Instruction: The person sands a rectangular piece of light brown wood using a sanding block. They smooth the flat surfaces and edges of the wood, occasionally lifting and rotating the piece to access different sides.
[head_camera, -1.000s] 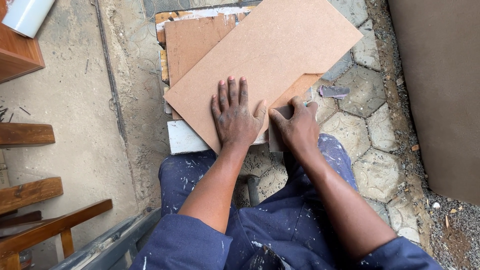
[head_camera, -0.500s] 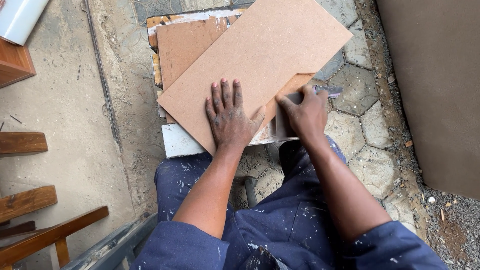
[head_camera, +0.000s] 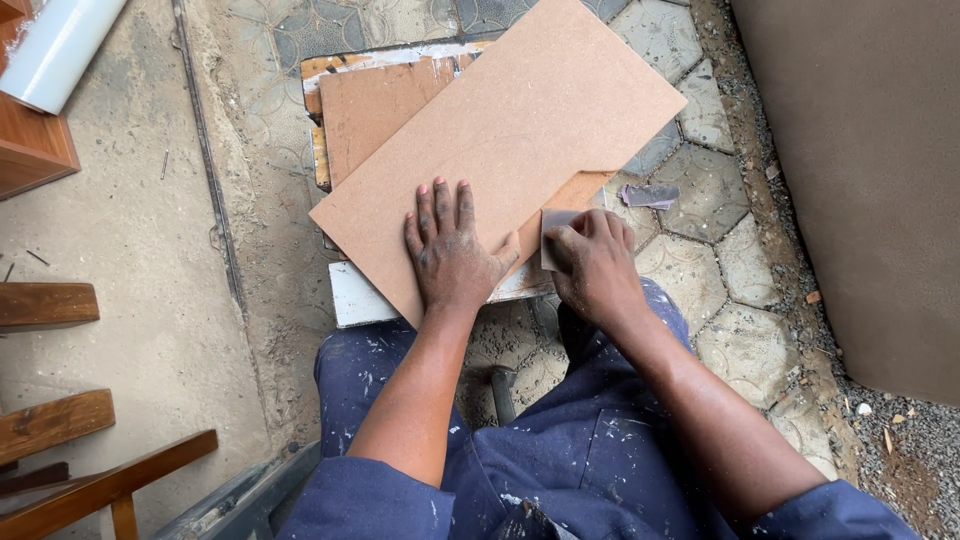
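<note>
A large brown fibreboard panel (head_camera: 520, 130) lies tilted on a stack of smaller boards (head_camera: 370, 100) and a white-painted board (head_camera: 350, 300) on the ground. My left hand (head_camera: 450, 255) presses flat on the panel's near corner, fingers spread. My right hand (head_camera: 595, 265) grips a small grey piece of sandpaper (head_camera: 553, 225) against the panel's notched edge on the right.
Another scrap of grey sandpaper (head_camera: 648, 195) lies on the hexagonal paving stones (head_camera: 720, 260) to the right. A brown wall or panel (head_camera: 860, 180) stands at the far right. Wooden furniture parts (head_camera: 50, 420) and a white roll (head_camera: 60, 50) are at the left on concrete.
My right hand has slid along the panel's notched edge with the sandpaper. My left hand stays pressed on the panel. The view has shifted slightly.
</note>
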